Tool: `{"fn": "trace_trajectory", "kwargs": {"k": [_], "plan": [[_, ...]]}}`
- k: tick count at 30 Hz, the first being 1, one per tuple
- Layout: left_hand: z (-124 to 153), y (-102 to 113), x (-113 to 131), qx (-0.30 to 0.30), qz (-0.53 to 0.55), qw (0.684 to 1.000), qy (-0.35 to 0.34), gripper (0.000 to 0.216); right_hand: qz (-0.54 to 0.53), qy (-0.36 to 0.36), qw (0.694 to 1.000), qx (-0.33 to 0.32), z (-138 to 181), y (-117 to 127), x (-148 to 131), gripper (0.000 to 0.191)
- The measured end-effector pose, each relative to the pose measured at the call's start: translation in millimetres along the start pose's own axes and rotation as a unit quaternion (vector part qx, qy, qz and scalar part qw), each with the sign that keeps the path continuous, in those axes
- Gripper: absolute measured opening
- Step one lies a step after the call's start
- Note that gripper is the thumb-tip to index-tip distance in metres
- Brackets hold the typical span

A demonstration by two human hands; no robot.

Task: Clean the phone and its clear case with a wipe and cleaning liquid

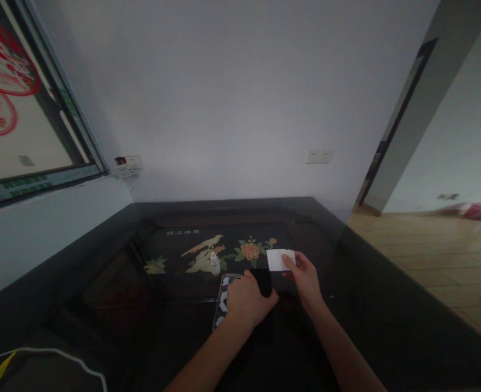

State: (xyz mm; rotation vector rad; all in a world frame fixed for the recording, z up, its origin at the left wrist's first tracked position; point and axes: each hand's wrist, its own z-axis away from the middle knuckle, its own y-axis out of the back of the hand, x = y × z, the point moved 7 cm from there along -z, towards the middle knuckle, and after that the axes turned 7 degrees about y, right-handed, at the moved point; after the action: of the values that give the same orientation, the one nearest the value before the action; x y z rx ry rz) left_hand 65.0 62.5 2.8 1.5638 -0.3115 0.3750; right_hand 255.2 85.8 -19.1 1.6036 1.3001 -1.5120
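My right hand (pixel 303 280) pinches a small white square of cloth or paper (pixel 280 259) at its lower right corner, above the dark table. My left hand (pixel 246 299) is closed around a black flat object (pixel 263 281), which looks like a phone. Just left of that hand lies a phone case (pixel 223 301) with a black and white pattern. A small clear dropper bottle (pixel 214 263) stands upright on the table behind the case.
The black lacquered table (pixel 366 305) carries an inlaid bird and flower picture (pixel 224 251). Wall sockets (pixel 128 166) sit at the left corner, and another socket (pixel 318 156) on the back wall. A window (pixel 19 109) is at left, a wooden floor (pixel 440 261) at right.
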Motion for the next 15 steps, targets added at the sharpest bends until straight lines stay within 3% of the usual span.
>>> {"fn": "trace_trajectory", "kwargs": {"k": [4, 8, 12, 15], "plan": [[-4.3, 15.9, -11.3, -0.012, 0.097, 0.995, 0.004, 0.067, -0.025, -0.018, 1.0, -0.004, -1.1, -2.0, 4.8, 0.043], [-13.3, 13.5, -23.5, -0.098, 0.229, 0.968, 0.023, 0.058, -0.043, -0.025, 0.999, -0.011, -0.7, -5.2, 7.6, 0.044], [-16.0, -0.8, -28.2, -0.189, 0.409, 0.892, 0.032, 0.048, -0.038, -0.023, 0.999, -0.011, 0.6, -5.6, 8.7, 0.045], [-11.1, -13.4, -29.7, -0.253, 0.512, 0.819, 0.062, 0.055, -0.025, -0.003, 1.0, -0.017, 1.3, -6.6, 5.5, 0.044]]}}
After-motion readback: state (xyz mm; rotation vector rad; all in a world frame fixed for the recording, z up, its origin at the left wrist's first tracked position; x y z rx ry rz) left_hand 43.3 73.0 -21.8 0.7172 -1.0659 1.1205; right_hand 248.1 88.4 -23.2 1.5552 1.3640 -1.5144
